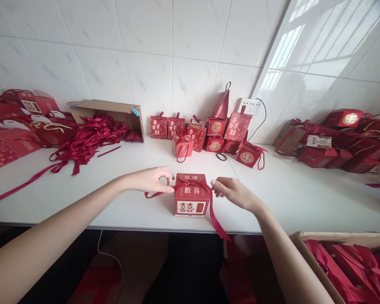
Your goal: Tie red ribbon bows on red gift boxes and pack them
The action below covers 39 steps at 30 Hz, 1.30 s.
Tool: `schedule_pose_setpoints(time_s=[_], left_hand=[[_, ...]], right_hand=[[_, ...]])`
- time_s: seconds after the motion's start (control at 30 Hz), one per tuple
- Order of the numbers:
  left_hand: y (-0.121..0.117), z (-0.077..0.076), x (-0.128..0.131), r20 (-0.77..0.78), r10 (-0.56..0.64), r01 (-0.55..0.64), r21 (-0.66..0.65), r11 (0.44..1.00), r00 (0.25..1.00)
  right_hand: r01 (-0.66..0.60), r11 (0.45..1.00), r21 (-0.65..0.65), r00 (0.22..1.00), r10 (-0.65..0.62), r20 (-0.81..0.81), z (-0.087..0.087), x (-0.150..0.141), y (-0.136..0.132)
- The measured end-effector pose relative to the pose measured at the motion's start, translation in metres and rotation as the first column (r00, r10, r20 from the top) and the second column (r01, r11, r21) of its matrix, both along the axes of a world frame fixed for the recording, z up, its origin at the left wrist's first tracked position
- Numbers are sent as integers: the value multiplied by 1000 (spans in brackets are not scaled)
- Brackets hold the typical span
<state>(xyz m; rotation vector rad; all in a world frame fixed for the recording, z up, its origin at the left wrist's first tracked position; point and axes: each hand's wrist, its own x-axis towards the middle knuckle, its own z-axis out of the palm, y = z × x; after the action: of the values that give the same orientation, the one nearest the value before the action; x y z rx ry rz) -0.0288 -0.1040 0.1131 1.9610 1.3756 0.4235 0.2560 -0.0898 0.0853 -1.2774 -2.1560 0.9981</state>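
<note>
Near the front edge of the tabletop (120, 211), a small red box (190, 200) with a red ribbon (213, 211) looped over its top. Left hand (152, 179) just left of the box, thumb and forefinger pinched on one ribbon end. Right hand (232, 193) just right of it, fingers closed on the other stretch, whose tail hangs past the front edge. Toward the back edge, a cluster of finished boxes (209, 131); at the back left, a ribbon pile (88, 137) spilling from a cardboard carton (114, 110).
</note>
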Motion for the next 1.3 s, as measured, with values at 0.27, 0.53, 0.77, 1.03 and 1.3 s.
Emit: schedule_pose_setpoints(time_s=[0.27,0.53,0.77,1.03,1.3], left_hand=[[-2,0,1,38,-43,48,-156,987,998],[7,-13,4,221,-77,152,-343,927,972],[14,-27,0,347,-112,220,-288,932,931],[10,-45,6,556,0,218,-327,919,831],[5,-30,9,515,67,136,-347,928,855]], right_hand=[[-148,972,-185,977,115,-178,-9,-11,1],[-188,858,-479,901,-43,-431,-12,-7,12],[-121,866,-485,926,-78,-370,-14,-2,14],[-138,922,-362,949,18,-315,-20,2,18],[-189,957,-220,953,125,-275,11,1,16]])
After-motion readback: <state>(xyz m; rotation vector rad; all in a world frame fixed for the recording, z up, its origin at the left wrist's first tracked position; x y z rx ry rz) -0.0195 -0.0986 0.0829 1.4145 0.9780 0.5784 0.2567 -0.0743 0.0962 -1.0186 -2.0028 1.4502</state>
